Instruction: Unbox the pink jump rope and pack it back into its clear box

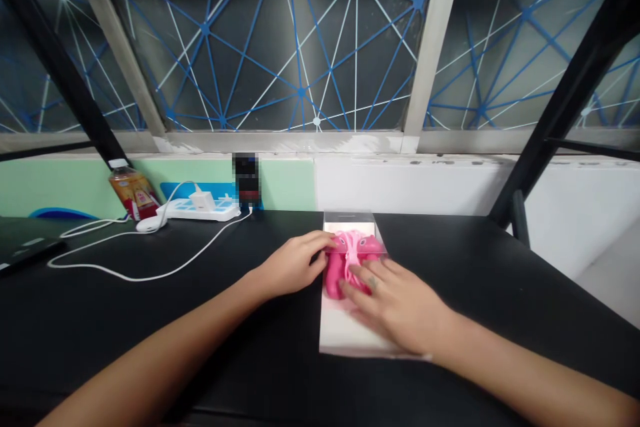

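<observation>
A pink jump rope (352, 253) with two thick handles and a bundled cord lies on a pale card or sheet (350, 333). Clear plastic film (350, 218) covers its upper end, with an edge crossing the handles. My left hand (295, 263) reaches in from the left, its fingers stretched out to the top of the left handle and the film, thumb apart below. Over the lower right of the rope lies my right hand (395, 300), fingers spread and touching the cord and handles. It hides much of the right handle and is slightly blurred.
On the black table (240, 360), a white power strip (220, 212) with a charger (201, 201) stands at the back left. A white cable (135, 278) loops forward. Nearby are a drink bottle (134, 190) and a dark flat device (30, 253). Slanted black posts (540, 120) flank the table.
</observation>
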Motion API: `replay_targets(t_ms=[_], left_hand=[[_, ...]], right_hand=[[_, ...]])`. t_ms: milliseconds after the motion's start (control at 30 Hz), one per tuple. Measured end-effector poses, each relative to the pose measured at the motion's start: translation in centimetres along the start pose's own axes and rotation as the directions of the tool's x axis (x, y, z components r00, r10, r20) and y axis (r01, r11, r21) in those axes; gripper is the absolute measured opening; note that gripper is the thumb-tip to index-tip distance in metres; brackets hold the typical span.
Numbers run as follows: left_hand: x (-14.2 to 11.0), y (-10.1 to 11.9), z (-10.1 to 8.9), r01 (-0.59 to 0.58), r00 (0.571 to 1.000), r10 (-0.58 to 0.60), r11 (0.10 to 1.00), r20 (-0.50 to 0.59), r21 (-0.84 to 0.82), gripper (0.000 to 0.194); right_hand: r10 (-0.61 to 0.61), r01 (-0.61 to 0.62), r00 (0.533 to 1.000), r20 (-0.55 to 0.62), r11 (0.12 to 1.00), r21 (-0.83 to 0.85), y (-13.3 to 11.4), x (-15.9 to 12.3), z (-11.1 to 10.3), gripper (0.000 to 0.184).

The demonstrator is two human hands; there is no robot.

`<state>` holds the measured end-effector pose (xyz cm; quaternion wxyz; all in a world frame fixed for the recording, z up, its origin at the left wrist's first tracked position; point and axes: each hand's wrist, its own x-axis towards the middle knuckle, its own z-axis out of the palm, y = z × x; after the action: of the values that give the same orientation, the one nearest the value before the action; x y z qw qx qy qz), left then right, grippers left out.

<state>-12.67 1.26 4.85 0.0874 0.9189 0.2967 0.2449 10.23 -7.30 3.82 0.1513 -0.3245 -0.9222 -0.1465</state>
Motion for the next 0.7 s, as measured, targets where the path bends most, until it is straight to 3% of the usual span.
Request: replay_targets(t_ms=[100, 200, 333, 500, 700], left_hand=[[0.1, -0.2, -0.2, -0.005, 1.000, 0.005, 1.000, 0.000, -0.019, 0.038], [0.1, -0.3, -0.2, -0.007, 1.000, 0.007, 1.000, -0.003, -0.026, 0.038], [0.0, -0.2, 0.0, 0.000, 1.000, -0.001, 1.000, -0.016, -0.017, 0.036], [-0.2, -0.1, 0.3, -0.008, 1.000, 0.009, 1.000, -0.021, 0.019, 0.029], [-0.3, -0.2, -0.3, -0.002, 1.000, 0.002, 0.999, 0.011, 0.038, 0.028]], right_hand=[[-0.186, 0.153, 0.980, 0.078, 0.939, 0.309, -1.5, -1.0, -0.9, 0.044], [-0.206, 0.134, 0.970, 0.130, 0.895, 0.425, -2.3, -1.6, -1.2, 0.051], [-0.076, -0.016, 0.977, 0.198, 0.905, 0.424, -2.0, -1.3, -1.2, 0.050], [0.075, -0.148, 0.965, 0.250, 0.945, 0.290, -0.2, -0.9, -0.5, 0.047], [0.095, -0.178, 0.955, 0.281, 0.942, 0.284, 1.1, -1.2, -1.3, 0.064]])
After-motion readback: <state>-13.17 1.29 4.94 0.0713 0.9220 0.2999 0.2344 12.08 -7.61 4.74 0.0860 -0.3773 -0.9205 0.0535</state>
